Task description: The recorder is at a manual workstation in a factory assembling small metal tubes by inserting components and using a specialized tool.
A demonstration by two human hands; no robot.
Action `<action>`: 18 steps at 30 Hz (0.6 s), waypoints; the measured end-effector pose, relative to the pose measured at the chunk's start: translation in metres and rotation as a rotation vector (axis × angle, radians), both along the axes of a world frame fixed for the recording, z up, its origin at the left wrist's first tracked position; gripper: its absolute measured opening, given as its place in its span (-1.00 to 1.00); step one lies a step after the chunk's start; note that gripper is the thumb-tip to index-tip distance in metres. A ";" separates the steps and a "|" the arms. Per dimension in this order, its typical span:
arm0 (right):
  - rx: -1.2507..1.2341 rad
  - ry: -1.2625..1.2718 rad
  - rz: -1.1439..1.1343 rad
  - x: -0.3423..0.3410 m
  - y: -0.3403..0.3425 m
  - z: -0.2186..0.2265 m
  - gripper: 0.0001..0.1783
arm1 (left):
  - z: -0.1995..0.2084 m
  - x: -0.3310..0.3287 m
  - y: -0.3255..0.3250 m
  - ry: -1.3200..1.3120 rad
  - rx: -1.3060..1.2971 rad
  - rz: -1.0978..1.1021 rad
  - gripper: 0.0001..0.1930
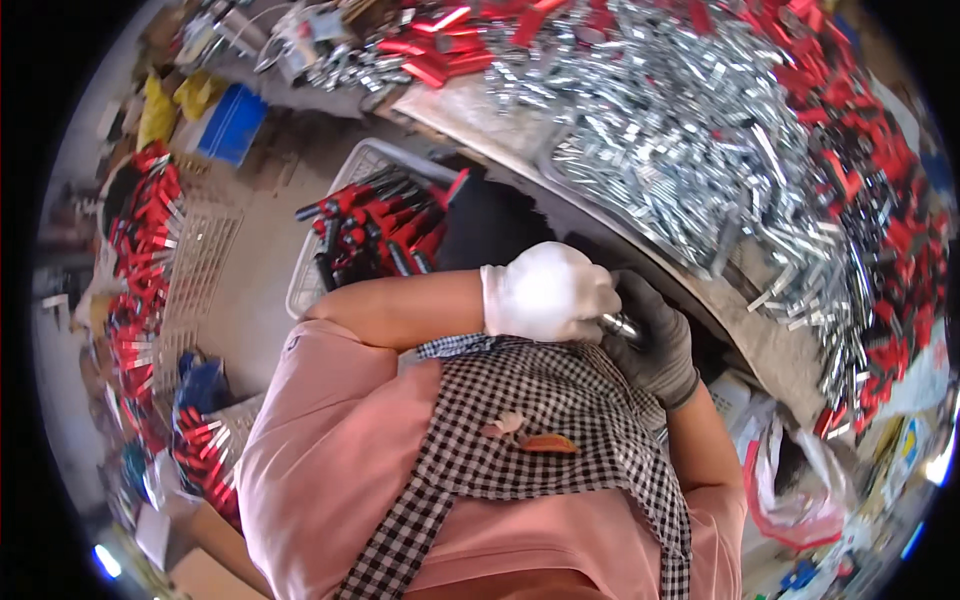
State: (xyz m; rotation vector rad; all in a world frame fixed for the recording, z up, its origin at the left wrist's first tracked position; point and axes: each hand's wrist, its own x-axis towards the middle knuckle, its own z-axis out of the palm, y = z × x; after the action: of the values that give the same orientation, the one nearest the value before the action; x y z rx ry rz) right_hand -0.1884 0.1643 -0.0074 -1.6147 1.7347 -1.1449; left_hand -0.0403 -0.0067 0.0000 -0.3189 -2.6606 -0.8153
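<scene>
My left hand (553, 292), in a white glove, is closed in front of my chest, its fingers curled against one end of a small shiny metal part (621, 325). My right hand (655, 340), in a dark grey glove, wraps round the same part from the other side. Most of the part is hidden by the gloves, so its exact kind does not show. Just beyond my left forearm, a white plastic basket (310, 262) holds several red-and-black handled pieces (385, 228). A black cloth-like surface (497, 222) lies beside it.
A worktable (480, 125) curves across the far side, heaped with silver metal pieces (660, 130) and red parts (890, 150) along its right edge. Red pieces (140, 260) pile up at left behind a white crate (205, 260). A plastic bag (795, 490) hangs at lower right.
</scene>
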 end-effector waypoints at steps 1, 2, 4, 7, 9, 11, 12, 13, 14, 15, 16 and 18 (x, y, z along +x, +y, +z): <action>-0.003 -0.006 0.031 0.001 -0.005 -0.001 -0.24 | -0.004 0.006 -0.003 -0.012 0.007 0.039 -0.65; 0.024 0.106 0.072 0.003 -0.011 -0.002 -0.34 | -0.009 0.015 -0.007 -0.018 0.005 0.071 -0.65; 0.013 0.178 0.106 0.010 -0.020 -0.012 -0.47 | -0.021 0.029 -0.015 -0.003 0.069 0.117 -0.58; 0.022 -0.005 0.142 0.021 -0.031 -0.023 -0.53 | -0.023 0.052 -0.032 -0.095 0.464 0.295 -0.48; 0.029 -0.027 0.116 0.023 -0.028 -0.028 -0.55 | -0.047 0.072 -0.070 -0.189 0.913 0.504 -0.54; 0.122 -0.481 -0.049 0.025 -0.024 -0.036 -0.55 | -0.080 0.087 -0.122 -0.296 0.996 1.032 -0.57; 0.190 -0.572 -0.097 0.025 -0.022 -0.034 -0.53 | -0.094 0.091 -0.143 -0.387 0.474 1.207 -0.44; 0.193 -0.574 -0.096 0.026 -0.022 -0.035 -0.53 | -0.126 0.093 -0.158 -0.622 0.314 1.255 -0.41; 0.211 -0.575 -0.153 0.026 -0.023 -0.036 -0.52 | -0.163 0.094 -0.170 -0.850 0.145 1.285 -0.37; 0.227 -0.575 -0.214 0.027 -0.026 -0.037 -0.51 | -0.192 0.089 -0.175 -0.896 0.047 1.238 -0.36; 0.224 -0.572 -0.225 0.030 -0.028 -0.035 -0.53 | -0.220 0.081 -0.175 -0.940 -0.047 1.187 -0.34; 0.221 -0.571 -0.227 0.037 -0.031 -0.032 -0.54 | -0.290 0.080 -0.188 -0.903 -0.108 1.182 -0.41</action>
State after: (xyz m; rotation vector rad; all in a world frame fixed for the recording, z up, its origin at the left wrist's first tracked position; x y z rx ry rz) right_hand -0.1518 0.1334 -0.0398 -0.8605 1.6065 -1.3046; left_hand 0.0394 -0.1944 -0.2903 1.7960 -2.8163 -0.4046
